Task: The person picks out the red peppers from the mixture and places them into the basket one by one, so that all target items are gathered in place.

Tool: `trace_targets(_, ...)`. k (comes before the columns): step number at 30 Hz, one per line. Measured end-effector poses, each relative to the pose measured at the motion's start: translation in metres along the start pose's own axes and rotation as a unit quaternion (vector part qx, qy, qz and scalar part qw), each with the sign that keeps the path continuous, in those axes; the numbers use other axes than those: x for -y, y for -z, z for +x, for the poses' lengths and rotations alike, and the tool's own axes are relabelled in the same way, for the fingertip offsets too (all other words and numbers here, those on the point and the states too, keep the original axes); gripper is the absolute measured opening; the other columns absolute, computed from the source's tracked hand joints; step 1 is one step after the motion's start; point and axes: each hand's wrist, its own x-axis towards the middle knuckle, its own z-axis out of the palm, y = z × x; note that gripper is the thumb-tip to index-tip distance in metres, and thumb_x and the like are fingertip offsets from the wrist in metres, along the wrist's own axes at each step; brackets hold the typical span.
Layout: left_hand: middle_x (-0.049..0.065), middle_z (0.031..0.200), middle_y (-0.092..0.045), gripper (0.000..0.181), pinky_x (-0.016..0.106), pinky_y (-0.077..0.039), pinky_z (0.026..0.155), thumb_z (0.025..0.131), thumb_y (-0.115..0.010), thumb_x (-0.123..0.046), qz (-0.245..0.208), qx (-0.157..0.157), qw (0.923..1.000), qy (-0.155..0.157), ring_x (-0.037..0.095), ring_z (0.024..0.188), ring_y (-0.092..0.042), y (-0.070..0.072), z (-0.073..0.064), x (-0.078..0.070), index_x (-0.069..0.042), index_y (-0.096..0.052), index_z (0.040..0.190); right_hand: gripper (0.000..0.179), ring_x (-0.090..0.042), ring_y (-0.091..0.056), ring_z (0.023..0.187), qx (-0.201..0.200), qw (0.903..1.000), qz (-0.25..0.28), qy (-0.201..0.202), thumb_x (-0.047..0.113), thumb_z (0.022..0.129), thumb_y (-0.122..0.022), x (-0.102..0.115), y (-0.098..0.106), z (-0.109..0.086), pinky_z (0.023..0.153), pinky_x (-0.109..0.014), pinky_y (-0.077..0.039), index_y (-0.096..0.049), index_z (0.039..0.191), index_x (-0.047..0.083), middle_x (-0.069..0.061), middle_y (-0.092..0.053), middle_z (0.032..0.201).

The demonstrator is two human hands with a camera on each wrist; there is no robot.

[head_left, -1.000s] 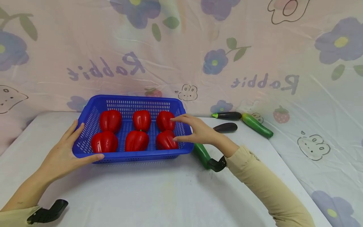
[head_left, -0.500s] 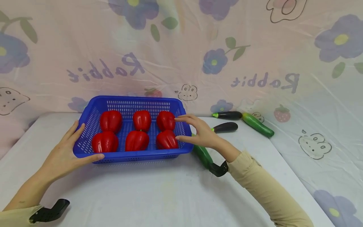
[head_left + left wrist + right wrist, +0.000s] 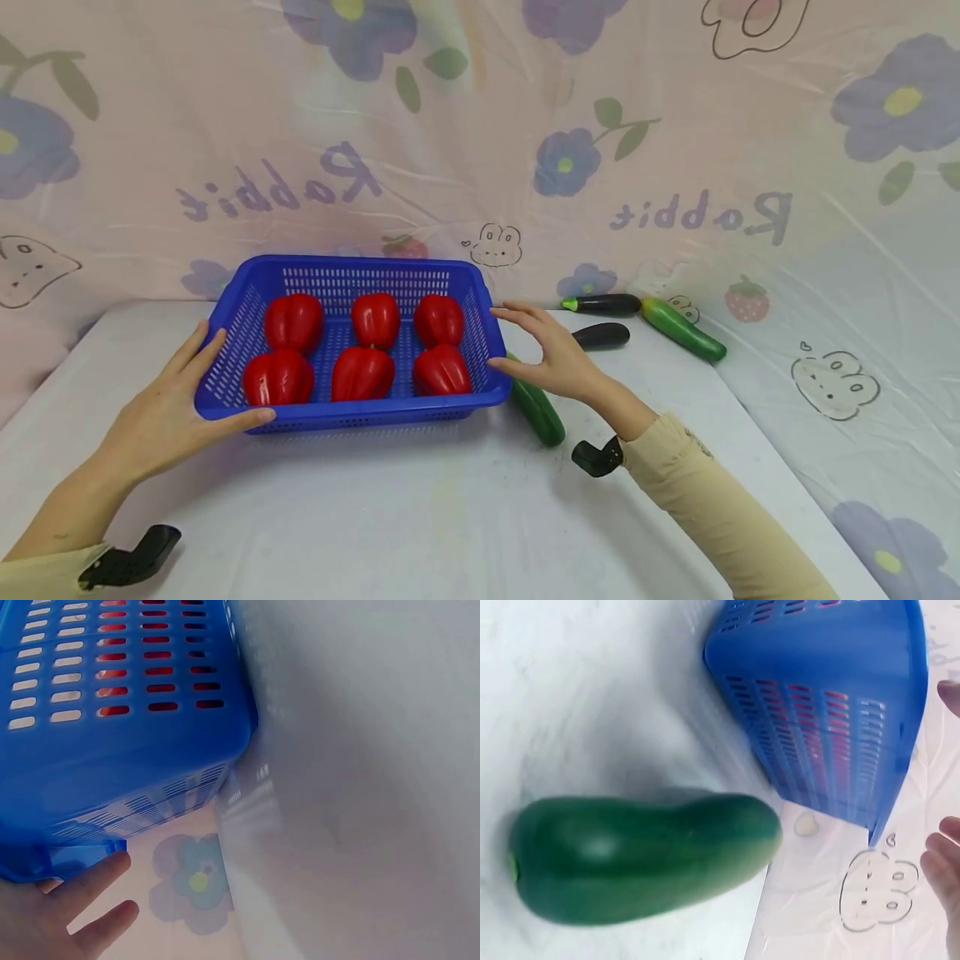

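In the head view a blue plastic basket (image 3: 352, 410) stands on the white table, holding several red bell peppers (image 3: 362, 372) in two rows. My left hand (image 3: 168, 408) rests on its left front corner, fingers spread straight along the left rim and thumb lying along the front rim. At the right end, my right hand (image 3: 551, 354) hovers with fingers spread and nothing held; the right wrist view shows its fingertips (image 3: 941, 859) apart from the basket wall (image 3: 810, 735). A green zucchini (image 3: 542, 414) lies below the right hand, beside the basket.
Farther back on the right lie a dark eggplant (image 3: 602, 336), another eggplant (image 3: 603, 305) with a green tip, and a second zucchini (image 3: 682, 329). A patterned cloth (image 3: 450, 150) hangs directly behind the table. The table's right edge slants toward the front.
My right hand has drawn back to the right, from above the right-hand peppers to just beside the basket's right rim. My left hand, the basket and the peppers stay put.
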Motion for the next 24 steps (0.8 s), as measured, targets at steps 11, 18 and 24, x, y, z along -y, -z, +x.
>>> trace_targets(11,0.021,0.16,-0.003,0.102,0.081,-0.021,0.094,0.081,-0.065,-0.056,0.023,-0.044,0.998,-0.04,0.06,0.134,-0.02,0.003,-0.004,0.007,-0.009,-0.013,0.154,0.067,-0.032,-0.039,0.137,-0.017,0.9988,-0.029,-0.036,0.028,0.084,-0.075,-0.012,0.007,-0.016,0.109,-0.057,-0.037,-0.047,0.143,0.014,-0.012,-0.04,0.149)
trace_targets(18,0.024,0.158,-0.014,0.093,0.079,-0.02,0.099,0.084,-0.064,-0.051,0.02,-0.074,0.9956,-0.054,0.055,0.136,-0.021,0.006,-0.005,0.008,-0.006,-0.021,0.153,0.066,-0.034,-0.039,0.136,-0.027,0.9979,-0.038,-0.044,0.025,0.084,-0.074,-0.023,0.008,-0.026,0.11,-0.058,-0.035,-0.046,0.143,0.013,-0.014,-0.04,0.149)
trace_targets(24,0.024,0.156,-0.02,0.087,0.077,-0.018,0.101,0.085,-0.064,-0.05,0.026,-0.107,0.9927,-0.05,0.055,0.135,-0.023,0.013,-0.006,0.007,-0.005,-0.027,0.151,0.064,-0.036,-0.038,0.137,-0.034,0.9972,-0.043,-0.051,0.024,0.085,-0.073,-0.03,0.007,-0.031,0.11,-0.06,-0.034,-0.046,0.142,0.012,-0.016,-0.039,0.149)
